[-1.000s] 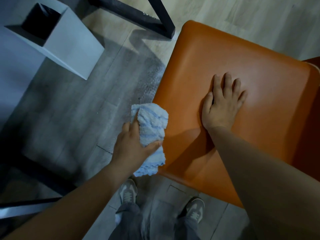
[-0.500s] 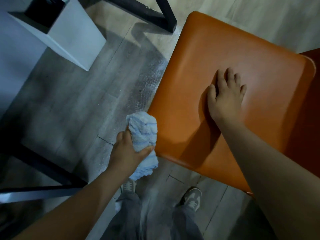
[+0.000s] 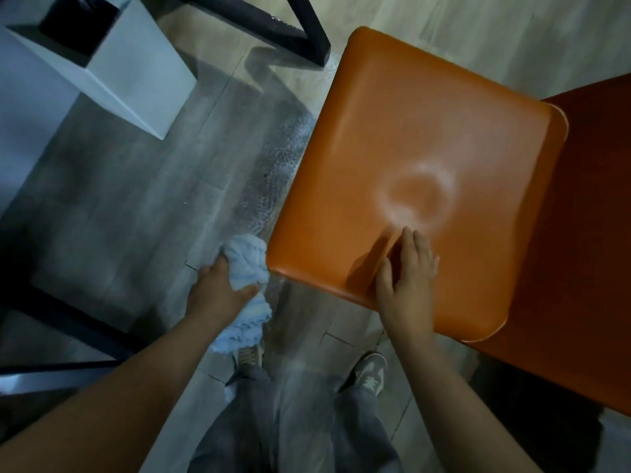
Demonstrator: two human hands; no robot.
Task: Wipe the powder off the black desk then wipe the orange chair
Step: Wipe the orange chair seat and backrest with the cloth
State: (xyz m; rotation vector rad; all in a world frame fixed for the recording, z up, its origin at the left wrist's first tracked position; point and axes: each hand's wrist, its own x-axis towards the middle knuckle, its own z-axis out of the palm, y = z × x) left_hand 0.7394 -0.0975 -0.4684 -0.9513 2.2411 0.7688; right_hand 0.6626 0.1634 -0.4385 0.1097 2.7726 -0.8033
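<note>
White box bin top left, cut by frame edge; open floor between bin and chair. Next, left hand, fingers curled tight round blue-white cloth; cloth touches near-left corner of orange chair seat. On seat, right hand, fingers straight, holding nothing, at near edge just below pale powder ring; contact unclear. Chair back cut off right.

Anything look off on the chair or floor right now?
Yes. A whitish ring smudge sits unwiped on the orange chair seat, just past the right hand. There are also pale speckles on the floor along the seat's left edge.
</note>
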